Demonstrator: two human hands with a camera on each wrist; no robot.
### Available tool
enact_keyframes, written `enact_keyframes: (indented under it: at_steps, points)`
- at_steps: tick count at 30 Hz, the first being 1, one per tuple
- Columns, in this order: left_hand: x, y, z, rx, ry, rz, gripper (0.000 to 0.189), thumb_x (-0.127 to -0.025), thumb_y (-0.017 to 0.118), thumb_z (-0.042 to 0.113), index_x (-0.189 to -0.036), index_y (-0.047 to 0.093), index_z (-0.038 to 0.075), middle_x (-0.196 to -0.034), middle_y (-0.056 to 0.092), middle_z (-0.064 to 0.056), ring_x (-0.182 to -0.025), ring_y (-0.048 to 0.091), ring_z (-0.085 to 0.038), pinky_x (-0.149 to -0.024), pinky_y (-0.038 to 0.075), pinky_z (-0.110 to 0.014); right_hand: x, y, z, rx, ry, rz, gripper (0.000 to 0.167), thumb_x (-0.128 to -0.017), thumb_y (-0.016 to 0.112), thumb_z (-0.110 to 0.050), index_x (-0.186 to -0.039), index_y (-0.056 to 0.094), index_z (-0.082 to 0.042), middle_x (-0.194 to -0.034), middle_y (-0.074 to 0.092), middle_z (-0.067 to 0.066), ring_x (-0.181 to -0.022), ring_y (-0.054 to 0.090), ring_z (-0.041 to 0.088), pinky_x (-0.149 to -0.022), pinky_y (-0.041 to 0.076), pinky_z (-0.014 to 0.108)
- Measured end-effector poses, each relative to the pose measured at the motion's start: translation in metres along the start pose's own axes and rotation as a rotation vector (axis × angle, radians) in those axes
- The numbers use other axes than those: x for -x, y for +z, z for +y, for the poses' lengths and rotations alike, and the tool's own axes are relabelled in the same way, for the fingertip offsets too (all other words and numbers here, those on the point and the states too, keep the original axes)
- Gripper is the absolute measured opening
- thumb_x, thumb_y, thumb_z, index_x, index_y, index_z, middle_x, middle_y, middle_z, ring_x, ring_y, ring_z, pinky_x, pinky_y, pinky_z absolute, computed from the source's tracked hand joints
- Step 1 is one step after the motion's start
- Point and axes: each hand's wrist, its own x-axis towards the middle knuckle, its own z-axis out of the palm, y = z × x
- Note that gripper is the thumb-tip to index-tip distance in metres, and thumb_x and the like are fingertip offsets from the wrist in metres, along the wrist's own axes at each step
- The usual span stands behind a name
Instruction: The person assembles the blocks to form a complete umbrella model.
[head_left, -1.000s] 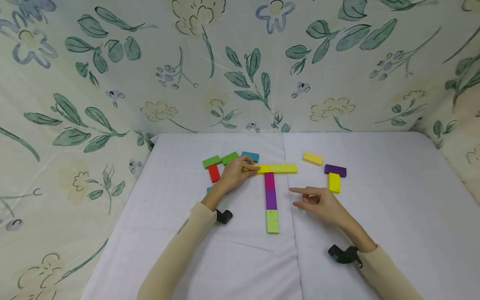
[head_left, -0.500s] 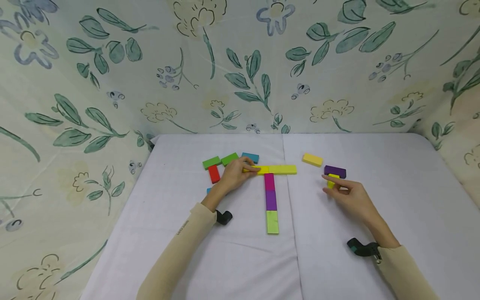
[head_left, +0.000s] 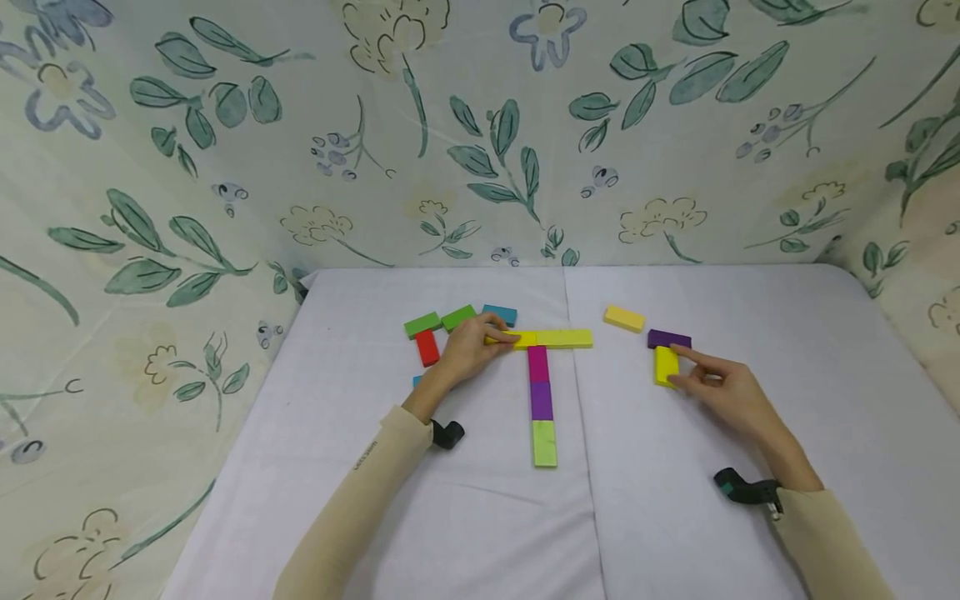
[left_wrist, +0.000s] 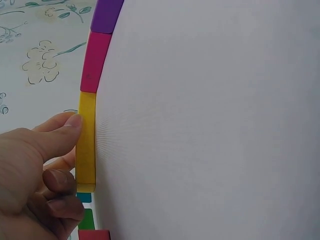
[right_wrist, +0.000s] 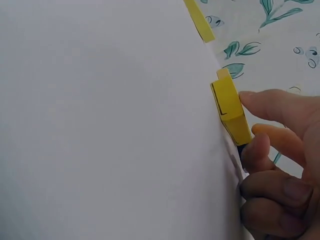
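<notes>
In the head view, several wooden blocks lie end to end in a T shape on the white cloth. Its stem is a magenta block (head_left: 538,364), a purple block (head_left: 541,401) and a lime block (head_left: 545,442). A yellow-green block (head_left: 565,338) forms the bar's right part. My left hand (head_left: 472,346) pinches the yellow block (left_wrist: 86,145) at the bar's left end, thumb against its side in the left wrist view. On the right, my right hand (head_left: 731,396) holds thumb and forefinger at the ends of another yellow block (head_left: 665,367), which lies against a dark purple block (head_left: 668,338).
Left of the T lie two green blocks (head_left: 423,325), a red block (head_left: 427,347) and a teal block (head_left: 499,315). Another blue block (head_left: 417,381) is mostly hidden by the left wrist. A pale yellow block (head_left: 624,318) lies at the back right. Floral fabric (head_left: 480,133) hangs behind the table.
My right hand has moved right from beside the T's stem, passing over the yellow block to its right side, and has brought its fingertips to it. The left hand has stayed in place.
</notes>
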Motion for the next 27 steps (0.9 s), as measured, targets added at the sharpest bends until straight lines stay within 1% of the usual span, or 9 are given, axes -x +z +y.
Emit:
enact_keyframes:
  at_steps: [4,8,12,18,23,27]
  points:
    - [0.0,-0.001,0.001,0.005,0.0,-0.001,0.02,-0.093,0.078,0.016,-0.112,0.082,0.019,-0.118,0.069,0.0,-0.112,0.059,-0.022,-0.099,0.049,-0.038,-0.004,-0.004,-0.001,0.005,0.016,-0.074,0.062,-0.097,0.074,-0.032,-0.15,0.054,-0.004,-0.088,0.056,0.009,-0.069,0.045,0.009,-0.053,0.034,0.026]
    - [0.0,-0.001,0.001,-0.003,0.008,-0.006,0.02,-0.093,0.078,0.017,-0.113,0.082,0.018,-0.118,0.069,0.0,-0.112,0.059,-0.022,-0.099,0.049,-0.037,-0.007,-0.006,-0.002,0.019,0.035,-0.107,0.064,-0.096,0.075,-0.029,-0.151,0.052,-0.003,-0.093,0.058,0.012,-0.073,0.049,0.01,-0.056,0.038,0.024]
    - [0.0,-0.001,0.002,0.001,0.014,-0.006,0.021,-0.094,0.078,0.017,-0.114,0.082,0.019,-0.117,0.068,-0.001,-0.111,0.059,-0.022,-0.096,0.049,-0.037,-0.008,-0.007,-0.002,0.015,0.046,-0.13,0.065,-0.096,0.075,-0.028,-0.152,0.051,-0.004,-0.096,0.06,0.013,-0.074,0.052,0.011,-0.058,0.041,0.022]
    - [0.0,0.0,0.005,-0.007,0.017,-0.01,0.025,-0.094,0.077,0.018,-0.119,0.08,0.02,-0.119,0.067,-0.002,-0.111,0.059,-0.022,-0.097,0.051,-0.038,-0.008,-0.008,0.0,-0.001,0.023,-0.137,0.063,-0.096,0.075,-0.027,-0.15,0.053,-0.004,-0.096,0.06,0.014,-0.07,0.05,0.011,-0.055,0.038,0.024]
    - [-0.005,0.004,0.011,-0.04,0.062,-0.032,0.027,-0.094,0.077,0.022,-0.122,0.079,0.021,-0.123,0.066,-0.004,-0.114,0.06,-0.022,-0.1,0.051,-0.039,-0.008,-0.009,0.001,-0.009,0.028,-0.152,0.062,-0.096,0.076,-0.028,-0.149,0.054,-0.005,-0.097,0.06,0.015,-0.068,0.049,0.012,-0.054,0.036,0.025]
    - [-0.009,0.006,0.016,-0.06,0.092,-0.045,0.029,-0.093,0.079,0.024,-0.122,0.078,0.021,-0.12,0.066,-0.003,-0.111,0.06,-0.02,-0.096,0.052,-0.036,-0.008,-0.01,0.002,-0.029,0.019,-0.169,0.063,-0.095,0.077,-0.027,-0.149,0.054,-0.005,-0.098,0.061,0.013,-0.066,0.05,0.011,-0.054,0.036,0.025]
